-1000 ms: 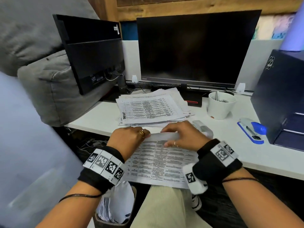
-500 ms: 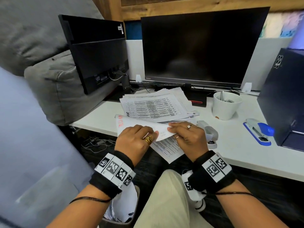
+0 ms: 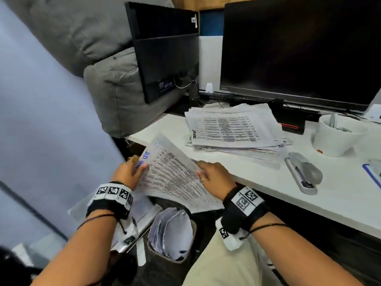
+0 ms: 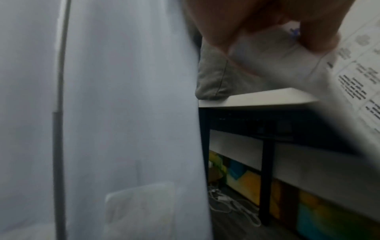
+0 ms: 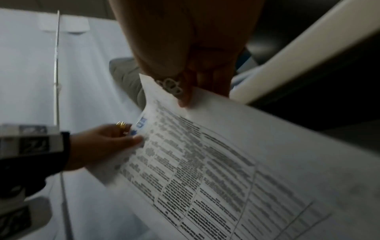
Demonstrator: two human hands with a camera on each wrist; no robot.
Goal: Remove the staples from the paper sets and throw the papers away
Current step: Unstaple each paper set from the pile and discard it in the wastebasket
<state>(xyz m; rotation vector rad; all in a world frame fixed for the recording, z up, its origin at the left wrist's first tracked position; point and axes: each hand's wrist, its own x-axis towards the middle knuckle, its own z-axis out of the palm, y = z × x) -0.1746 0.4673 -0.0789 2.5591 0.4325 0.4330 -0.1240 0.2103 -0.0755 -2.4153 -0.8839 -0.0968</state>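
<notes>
A printed paper set (image 3: 173, 178) with blue handwriting at its top hangs off the desk's front left corner, above the waste bin (image 3: 171, 234). My left hand (image 3: 132, 172) pinches its left edge, thumb on top (image 5: 115, 142). My right hand (image 3: 212, 178) pinches the right edge of the paper set (image 5: 205, 162), a ringed finger pressed on the sheet. In the left wrist view my left hand's fingers (image 4: 320, 32) clamp the blurred sheet (image 4: 357, 84). More paper sets lie in a stack (image 3: 233, 129) on the desk in front of the monitor. No staple can be made out.
A grey stapler (image 3: 303, 172) lies right of my hands; a white cup (image 3: 338, 135) stands behind it. Two dark monitors (image 3: 299, 48) fill the desk's back. The bin holds several discarded sheets. A grey cushion (image 3: 115, 89) and a pale blue panel (image 3: 41, 120) are at the left.
Both hands have carried the paper set left and down off the desk edge, over the bin. The sheet has unfolded flat between them. My view has swung left.
</notes>
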